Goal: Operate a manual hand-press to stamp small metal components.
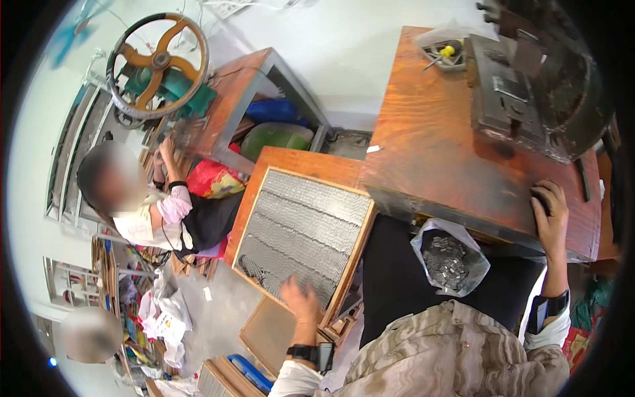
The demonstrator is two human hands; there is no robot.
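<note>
My left hand point(301, 299) reaches over the near edge of a wood-framed tray point(360, 261), fingers apart and slightly blurred. Rows of small grey metal pieces point(304, 212) fill most of the tray; a few lie loose in its near left corner. My right hand point(553, 215) rests at the right side of the wooden bench, its fingers curled over a dark rounded object point(542, 198) whose kind I cannot make out. Between the hands, a clear plastic bag point(477, 272) of small shiny metal pieces hangs open at the bench's front edge, above my lap.
A heavy dark machine point(522, 99) stands on the bench point(423, 132), beside a plastic container point(453, 65) with a yellow-handled screwdriver point(450, 51). At left, another person point(159, 218) sits by a machine with a large handwheel point(159, 61). Wooden trays point(268, 331) stand low beside me.
</note>
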